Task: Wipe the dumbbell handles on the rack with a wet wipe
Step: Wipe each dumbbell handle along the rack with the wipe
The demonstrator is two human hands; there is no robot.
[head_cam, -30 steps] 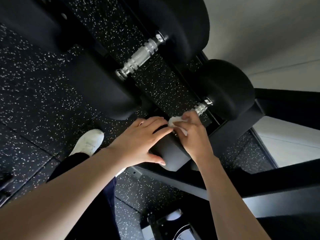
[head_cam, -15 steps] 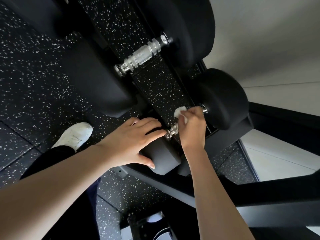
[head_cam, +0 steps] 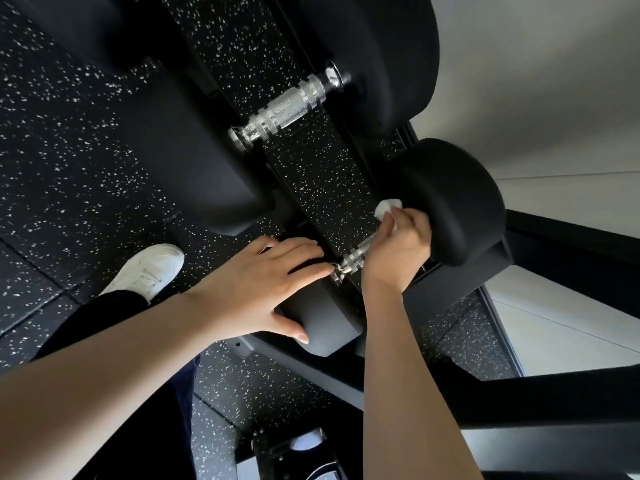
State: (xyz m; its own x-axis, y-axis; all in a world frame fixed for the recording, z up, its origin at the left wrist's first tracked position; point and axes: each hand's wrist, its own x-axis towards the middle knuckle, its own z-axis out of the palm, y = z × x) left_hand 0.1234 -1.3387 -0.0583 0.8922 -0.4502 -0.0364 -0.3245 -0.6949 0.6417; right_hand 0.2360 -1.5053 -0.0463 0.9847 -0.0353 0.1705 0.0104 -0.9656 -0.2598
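Dumbbell handle is mid-wipe, right hand gripping the wet wipe round it, left hand flat on its head; larger handle likely next.

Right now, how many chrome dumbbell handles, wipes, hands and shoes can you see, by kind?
Chrome handles: 2 (far handle, near handle)
Wipes: 1 (wet wipe)
Hands: 2 (left hand, right hand)
Shoes: 1 (white shoe)
Total: 6
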